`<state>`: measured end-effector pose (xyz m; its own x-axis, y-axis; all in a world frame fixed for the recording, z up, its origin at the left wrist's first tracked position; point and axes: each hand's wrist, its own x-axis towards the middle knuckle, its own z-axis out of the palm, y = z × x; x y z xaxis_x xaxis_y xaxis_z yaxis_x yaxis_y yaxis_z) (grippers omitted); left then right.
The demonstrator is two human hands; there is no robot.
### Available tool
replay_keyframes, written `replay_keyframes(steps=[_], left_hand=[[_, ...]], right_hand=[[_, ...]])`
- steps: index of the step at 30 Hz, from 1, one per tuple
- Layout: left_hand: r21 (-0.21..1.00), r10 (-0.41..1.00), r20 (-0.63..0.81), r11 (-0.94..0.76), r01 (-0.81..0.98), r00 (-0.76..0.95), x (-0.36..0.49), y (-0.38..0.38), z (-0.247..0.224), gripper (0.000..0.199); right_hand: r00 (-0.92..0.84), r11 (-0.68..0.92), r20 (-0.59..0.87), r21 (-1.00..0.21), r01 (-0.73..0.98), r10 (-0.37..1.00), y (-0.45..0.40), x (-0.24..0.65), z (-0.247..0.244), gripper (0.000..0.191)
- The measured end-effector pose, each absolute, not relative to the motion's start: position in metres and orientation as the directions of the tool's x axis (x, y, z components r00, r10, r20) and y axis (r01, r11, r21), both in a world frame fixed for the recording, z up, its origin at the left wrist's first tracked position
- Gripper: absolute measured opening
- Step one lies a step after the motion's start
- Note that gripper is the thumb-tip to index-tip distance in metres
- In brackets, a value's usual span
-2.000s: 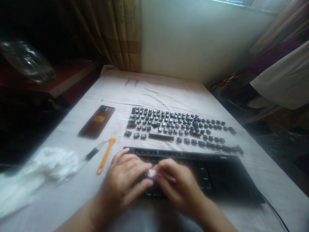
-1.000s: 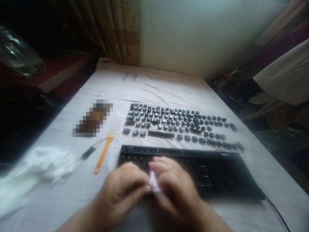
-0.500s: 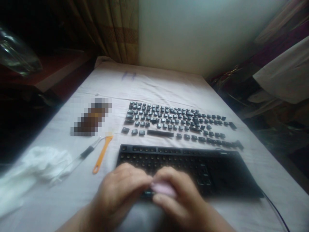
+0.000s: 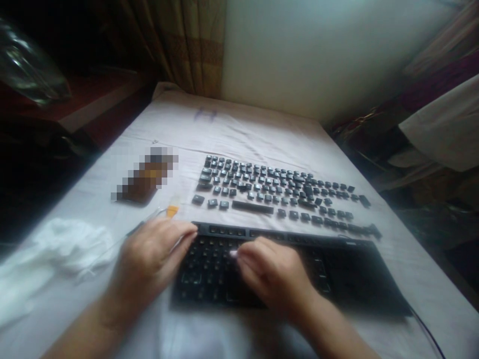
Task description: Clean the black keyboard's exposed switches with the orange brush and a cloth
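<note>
A black keyboard [image 4: 352,279] lies before me, its keycaps off and the key sockets bare. My left hand [image 4: 157,257] is closed at the keyboard's upper left corner, thumb and fingers pressed together on its edge. Over the middle of the key field, my right hand [image 4: 277,271] is closed around a small pale pink thing [image 4: 234,254]; only its tip shows, and I cannot make out whether it is cloth or something firmer. Behind the keyboard, loose black keycaps [image 4: 277,184] are laid out in rows, with a long space bar [image 4: 252,207] among them.
An orange-handled tool [image 4: 172,211] lies partly under my left hand. Left of it are a crumpled white cloth [image 4: 67,244] and a dark, pixelated object [image 4: 145,177]. A cable [image 4: 430,331] runs off the keyboard's right side. All rest on a pale sheet [image 4: 262,122].
My hands have parted: the left moved left and up to the keyboard's corner, covering most of the orange tool. The right, still holding the pink thing, moved slightly up over the keys.
</note>
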<state>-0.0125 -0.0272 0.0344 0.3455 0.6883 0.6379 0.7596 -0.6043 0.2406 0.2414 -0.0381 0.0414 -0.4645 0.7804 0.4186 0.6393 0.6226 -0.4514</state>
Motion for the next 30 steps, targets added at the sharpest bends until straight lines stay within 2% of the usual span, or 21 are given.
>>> replay_keyframes(steps=[4,7,11,16,20,25,30], left_hand=[[0.193,0.751,0.569,-0.517,0.834,0.334,-0.024,-0.022,0.027,0.016],[0.229,0.8,0.504,-0.489,0.842,0.327,-0.026,-0.023,0.022,0.02],[0.27,0.841,0.426,-0.469,0.841,0.332,-0.025,-0.025,0.019,0.022],[0.254,0.839,0.431,-0.465,0.848,0.331,-0.023,-0.026,0.02,0.024],[0.245,0.833,0.432,-0.477,0.844,0.345,-0.022,-0.026,0.02,0.024],[0.259,0.835,0.434,-0.474,0.842,0.337,-0.022,-0.025,0.019,0.024],[0.266,0.833,0.446,-0.473,0.84,0.328,-0.021,-0.026,0.02,0.024]], right_hand=[[-0.519,0.655,0.428,-0.286,0.699,0.74,-0.034,0.234,0.038,0.024],[-0.555,0.673,0.411,-0.242,0.699,0.723,-0.034,0.231,0.039,0.025],[-0.577,0.674,0.358,-0.287,0.681,0.734,-0.04,0.233,0.04,0.026],[-0.542,0.643,0.347,-0.398,0.654,0.765,-0.044,0.239,0.042,0.018],[-0.52,0.649,0.394,-0.373,0.663,0.758,-0.037,0.237,0.044,0.017],[-0.538,0.645,0.361,-0.336,0.686,0.761,-0.037,0.23,0.037,0.02],[-0.549,0.6,0.259,-0.474,0.644,0.795,-0.045,0.238,0.044,0.018]])
